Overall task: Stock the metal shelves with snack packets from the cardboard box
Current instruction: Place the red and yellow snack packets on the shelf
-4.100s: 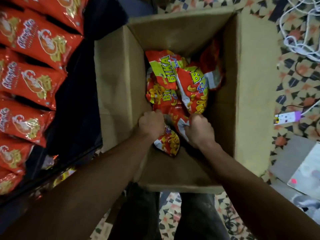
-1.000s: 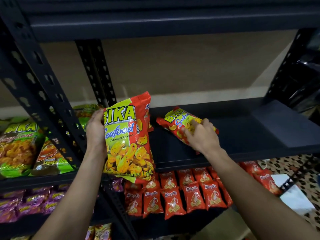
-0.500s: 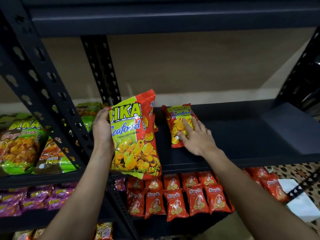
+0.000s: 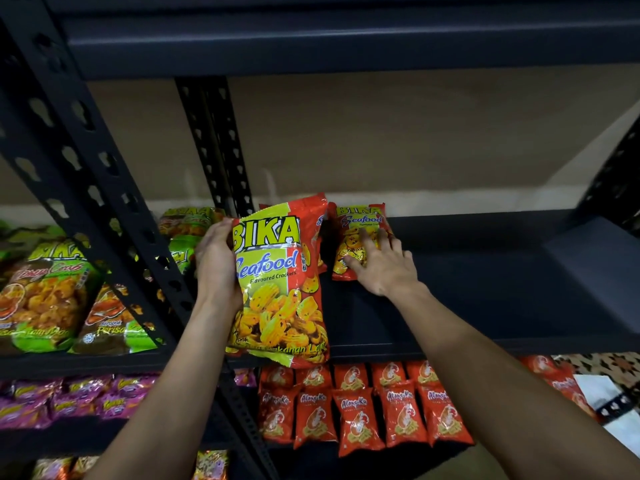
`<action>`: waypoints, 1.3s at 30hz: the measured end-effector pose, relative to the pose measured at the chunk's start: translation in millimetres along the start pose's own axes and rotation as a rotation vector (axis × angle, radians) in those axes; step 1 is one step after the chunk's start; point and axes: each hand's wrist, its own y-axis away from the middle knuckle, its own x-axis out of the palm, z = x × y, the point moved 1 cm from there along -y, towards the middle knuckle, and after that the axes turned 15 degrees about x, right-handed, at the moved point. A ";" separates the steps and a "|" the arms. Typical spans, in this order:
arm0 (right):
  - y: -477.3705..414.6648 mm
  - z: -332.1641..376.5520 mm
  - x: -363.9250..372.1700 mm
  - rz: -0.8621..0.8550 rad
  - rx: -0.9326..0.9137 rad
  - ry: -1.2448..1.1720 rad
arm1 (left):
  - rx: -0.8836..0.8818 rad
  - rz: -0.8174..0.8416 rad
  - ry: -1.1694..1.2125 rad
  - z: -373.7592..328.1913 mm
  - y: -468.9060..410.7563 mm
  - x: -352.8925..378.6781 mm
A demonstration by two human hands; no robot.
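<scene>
My left hand (image 4: 216,263) grips the left edge of a red and yellow Bika Seafood packet (image 4: 277,289), held upright in front of the dark metal shelf (image 4: 485,306); more packets are tucked behind it. A second Bika Seafood packet (image 4: 356,225) lies on the shelf near its back left. My right hand (image 4: 382,268) rests on that packet with its fingers spread and straight. The cardboard box is out of view.
Green Bika packets (image 4: 45,296) fill the neighbouring shelf bay on the left, behind a perforated black upright (image 4: 114,216). Small red packets (image 4: 360,414) line the shelf below, purple ones (image 4: 69,400) to their left. The shelf board runs bare to the right of my right hand.
My right hand has pushed the second packet further back on the shelf and straightened it. The left hand has kept its packet upright, shifting slightly right.
</scene>
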 end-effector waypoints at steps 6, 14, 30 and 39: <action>-10.0 2.3 -0.9 -0.022 0.006 -0.003 | -0.024 0.048 0.034 3.9 -2.5 1.1; -10.6 -1.2 -11.0 0.068 -0.031 -0.171 | 0.013 0.195 -0.028 5.8 -1.9 11.7; 72.7 -72.2 -25.9 0.540 -0.004 -1.165 | -0.163 0.326 0.108 22.4 31.4 82.6; 86.5 -94.7 -18.1 0.535 0.075 -1.239 | -0.072 0.570 -0.237 18.4 31.0 98.0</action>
